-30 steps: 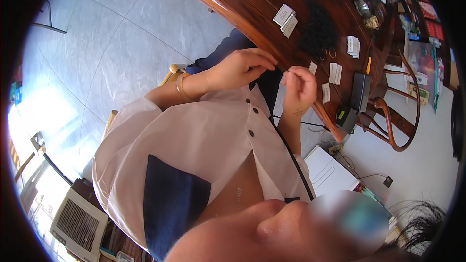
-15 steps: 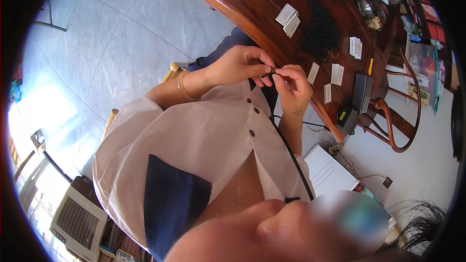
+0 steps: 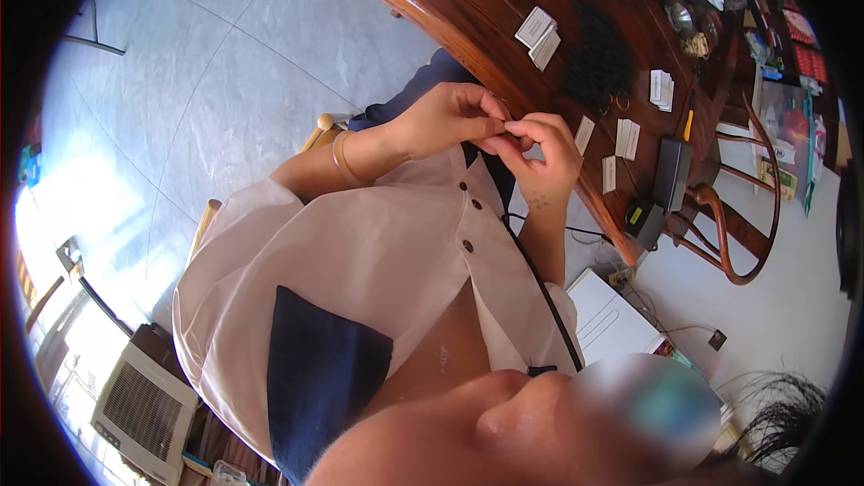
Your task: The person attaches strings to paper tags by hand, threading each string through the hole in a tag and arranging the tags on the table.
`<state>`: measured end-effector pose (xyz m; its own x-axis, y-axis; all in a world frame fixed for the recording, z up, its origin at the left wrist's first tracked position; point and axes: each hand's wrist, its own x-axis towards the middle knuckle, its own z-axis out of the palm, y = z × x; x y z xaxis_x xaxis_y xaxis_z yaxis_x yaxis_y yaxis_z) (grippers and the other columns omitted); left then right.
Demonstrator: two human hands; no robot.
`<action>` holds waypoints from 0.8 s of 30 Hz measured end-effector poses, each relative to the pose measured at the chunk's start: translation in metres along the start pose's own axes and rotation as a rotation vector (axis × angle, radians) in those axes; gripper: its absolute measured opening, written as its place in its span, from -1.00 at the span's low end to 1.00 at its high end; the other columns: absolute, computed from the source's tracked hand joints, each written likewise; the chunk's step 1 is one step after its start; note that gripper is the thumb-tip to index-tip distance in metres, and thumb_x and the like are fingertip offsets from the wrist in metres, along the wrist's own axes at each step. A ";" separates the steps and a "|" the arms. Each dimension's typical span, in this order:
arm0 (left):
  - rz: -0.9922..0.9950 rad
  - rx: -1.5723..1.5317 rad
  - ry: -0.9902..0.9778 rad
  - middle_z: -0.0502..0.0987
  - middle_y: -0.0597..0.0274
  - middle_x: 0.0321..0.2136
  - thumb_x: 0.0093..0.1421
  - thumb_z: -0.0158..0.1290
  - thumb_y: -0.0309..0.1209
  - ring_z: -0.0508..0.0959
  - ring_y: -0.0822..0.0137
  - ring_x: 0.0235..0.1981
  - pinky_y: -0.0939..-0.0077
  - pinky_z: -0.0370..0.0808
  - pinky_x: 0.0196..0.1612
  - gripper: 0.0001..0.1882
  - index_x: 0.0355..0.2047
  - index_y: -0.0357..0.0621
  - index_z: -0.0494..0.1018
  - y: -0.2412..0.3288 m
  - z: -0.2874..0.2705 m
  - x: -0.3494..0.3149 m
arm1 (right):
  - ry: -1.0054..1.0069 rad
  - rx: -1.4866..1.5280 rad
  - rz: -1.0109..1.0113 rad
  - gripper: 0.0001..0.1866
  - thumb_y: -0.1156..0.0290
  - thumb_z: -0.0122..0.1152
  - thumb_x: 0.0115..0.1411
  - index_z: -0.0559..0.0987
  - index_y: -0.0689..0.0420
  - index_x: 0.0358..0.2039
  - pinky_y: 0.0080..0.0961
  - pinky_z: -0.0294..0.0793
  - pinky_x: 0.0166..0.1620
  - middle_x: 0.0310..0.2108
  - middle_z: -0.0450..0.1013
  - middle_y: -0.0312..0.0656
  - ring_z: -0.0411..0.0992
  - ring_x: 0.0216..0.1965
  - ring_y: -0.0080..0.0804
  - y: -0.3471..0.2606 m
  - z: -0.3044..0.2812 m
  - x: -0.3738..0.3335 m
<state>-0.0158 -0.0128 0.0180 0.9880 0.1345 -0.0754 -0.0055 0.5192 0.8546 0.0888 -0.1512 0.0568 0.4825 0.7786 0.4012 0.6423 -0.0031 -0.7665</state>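
At the near edge of the wooden table [image 3: 504, 54], my two hands meet fingertip to fingertip. My left hand [image 3: 450, 117], with a bangle [image 3: 340, 157] at its wrist, is closed in a pinch. Against it, my right hand [image 3: 546, 151] pinches with thumb and forefinger. Whatever lies between the fingertips is small and mostly hidden by them. Just beyond my hands, a heap of thin black strands [image 3: 596, 58] rests on the table, with a small gold-coloured ring [image 3: 623, 103] at its near end.
White printed cards lie around the heap: one pair [image 3: 536, 29] to its left, a small stack [image 3: 661, 88] to its right, others [image 3: 627, 138] nearer. A black box [image 3: 670, 173] sits at the table's right edge, by a wooden chair [image 3: 747, 225]. A black cord [image 3: 544, 292] runs down my shirt.
My right hand has turned slightly and its fingers have come closer over the left fingertips. The small dark piece seen between them before is now mostly covered. My left hand has barely moved.
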 end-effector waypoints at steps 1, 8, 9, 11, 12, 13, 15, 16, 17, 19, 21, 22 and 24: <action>-0.054 -0.090 0.011 0.52 0.12 -0.32 0.17 -0.03 -0.51 0.54 0.34 -0.27 0.51 0.52 -0.20 -0.86 -0.29 -0.33 0.43 0.002 0.001 0.000 | 0.049 -0.178 -0.112 -0.74 0.59 0.39 -0.24 0.53 0.12 -0.48 -0.60 0.33 -0.51 -0.49 0.41 -0.26 0.39 -0.55 -0.43 -0.001 0.004 0.000; -0.071 -0.240 0.076 0.47 0.06 -0.22 0.21 -0.08 -0.49 0.52 0.29 -0.24 0.40 0.52 -0.14 -0.85 -0.29 -0.35 0.39 -0.006 0.001 0.002 | 0.076 -0.204 -0.152 -0.83 0.62 0.29 -0.13 0.55 0.15 -0.46 -0.54 0.36 -0.50 -0.49 0.43 -0.23 0.41 -0.50 -0.36 -0.001 0.004 0.005; -0.074 -0.240 0.075 0.47 0.06 -0.22 0.21 -0.08 -0.49 0.52 0.29 -0.24 0.40 0.52 -0.14 -0.85 -0.29 -0.35 0.39 -0.006 0.001 0.003 | 0.078 -0.204 -0.149 -0.83 0.62 0.29 -0.13 0.55 0.15 -0.46 -0.54 0.36 -0.50 -0.49 0.43 -0.23 0.41 -0.50 -0.36 -0.001 0.004 0.004; -0.079 -0.357 0.120 0.48 0.08 -0.29 0.18 -0.04 -0.47 0.52 0.37 -0.29 0.55 0.52 -0.22 -0.83 -0.28 -0.35 0.41 -0.006 0.001 0.005 | 0.115 -0.069 -0.026 -0.85 0.65 0.24 -0.08 0.54 0.18 -0.44 -0.58 0.37 -0.47 -0.47 0.42 -0.19 0.42 -0.48 -0.37 -0.001 0.005 0.003; -0.084 -0.357 0.123 0.48 0.08 -0.29 0.18 -0.04 -0.47 0.52 0.37 -0.29 0.55 0.52 -0.22 -0.83 -0.28 -0.35 0.41 -0.004 0.001 0.005 | 0.114 -0.066 -0.021 -0.85 0.65 0.24 -0.08 0.54 0.18 -0.44 -0.58 0.37 -0.47 -0.47 0.42 -0.19 0.42 -0.48 -0.37 -0.001 0.004 0.003; -0.102 -0.309 0.104 0.48 0.07 -0.28 0.18 -0.07 -0.49 0.53 0.34 -0.28 0.50 0.52 -0.21 -0.81 -0.24 -0.35 0.41 0.002 0.002 0.005 | 0.093 -0.070 -0.057 -0.86 0.65 0.22 -0.06 0.54 0.19 -0.43 -0.61 0.36 -0.46 -0.46 0.42 -0.19 0.41 -0.47 -0.39 0.001 0.003 0.006; -0.128 -0.268 0.082 0.49 0.07 -0.26 0.19 -0.09 -0.50 0.53 0.32 -0.27 0.45 0.52 -0.20 -0.79 -0.20 -0.35 0.41 0.003 0.001 0.004 | 0.070 -0.077 -0.085 -0.87 0.64 0.20 -0.03 0.53 0.20 -0.42 -0.64 0.36 -0.44 -0.44 0.41 -0.19 0.40 -0.46 -0.42 0.002 0.002 0.008; -0.137 -0.261 0.081 0.49 0.08 -0.27 0.18 -0.09 -0.51 0.54 0.32 -0.28 0.46 0.53 -0.22 -0.79 -0.20 -0.35 0.41 0.001 0.000 0.004 | 0.122 0.026 0.013 -0.89 0.64 0.19 -0.01 0.52 0.22 -0.41 -0.66 0.35 -0.43 -0.43 0.40 -0.20 0.38 -0.47 -0.46 0.002 0.002 0.007; -0.146 -0.255 0.079 0.50 0.09 -0.28 0.17 -0.08 -0.51 0.54 0.32 -0.29 0.47 0.53 -0.23 -0.78 -0.20 -0.35 0.42 0.000 -0.002 0.004 | 0.175 0.127 0.111 -0.90 0.64 0.17 0.02 0.50 0.23 -0.40 -0.68 0.34 -0.42 -0.42 0.39 -0.21 0.36 -0.47 -0.50 0.003 0.003 0.006; -0.158 -0.250 0.086 0.50 0.11 -0.28 0.17 -0.09 -0.51 0.54 0.32 -0.30 0.49 0.54 -0.25 -0.78 -0.21 -0.36 0.43 0.001 -0.001 0.004 | 0.202 0.201 0.138 -0.91 0.64 0.13 0.06 0.48 0.27 -0.37 -0.71 0.32 -0.43 -0.37 0.36 -0.21 0.30 -0.50 -0.59 0.007 0.000 0.005; -0.172 -0.262 0.089 0.50 0.13 -0.27 0.16 -0.07 -0.54 0.54 0.33 -0.29 0.51 0.53 -0.25 -0.79 -0.21 -0.36 0.44 0.002 0.000 0.004 | 0.235 0.336 0.156 -0.91 0.65 0.10 0.08 0.46 0.29 -0.35 -0.74 0.31 -0.44 -0.35 0.32 -0.21 0.27 -0.52 -0.63 0.009 -0.001 0.005; -0.173 -0.262 0.089 0.50 0.13 -0.27 0.16 -0.07 -0.54 0.54 0.33 -0.29 0.51 0.53 -0.25 -0.79 -0.21 -0.36 0.44 0.004 0.001 0.004 | 0.240 0.336 0.147 -0.91 0.65 0.09 0.10 0.45 0.29 -0.34 -0.76 0.30 -0.44 -0.33 0.32 -0.21 0.27 -0.53 -0.65 0.008 -0.001 0.005; -0.086 -0.114 0.105 0.50 0.14 -0.26 0.14 -0.03 -0.54 0.54 0.36 -0.31 0.55 0.53 -0.29 -0.82 -0.25 -0.33 0.47 0.008 0.006 0.004 | 0.244 0.337 0.149 -0.91 0.65 0.08 0.10 0.45 0.29 -0.34 -0.76 0.30 -0.44 -0.33 0.32 -0.21 0.27 -0.53 -0.65 0.008 0.000 0.005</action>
<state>-0.0112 -0.0131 0.0271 0.9642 0.1698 -0.2035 0.0548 0.6237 0.7797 0.0964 -0.1479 0.0524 0.7076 0.6138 0.3501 0.3446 0.1328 -0.9293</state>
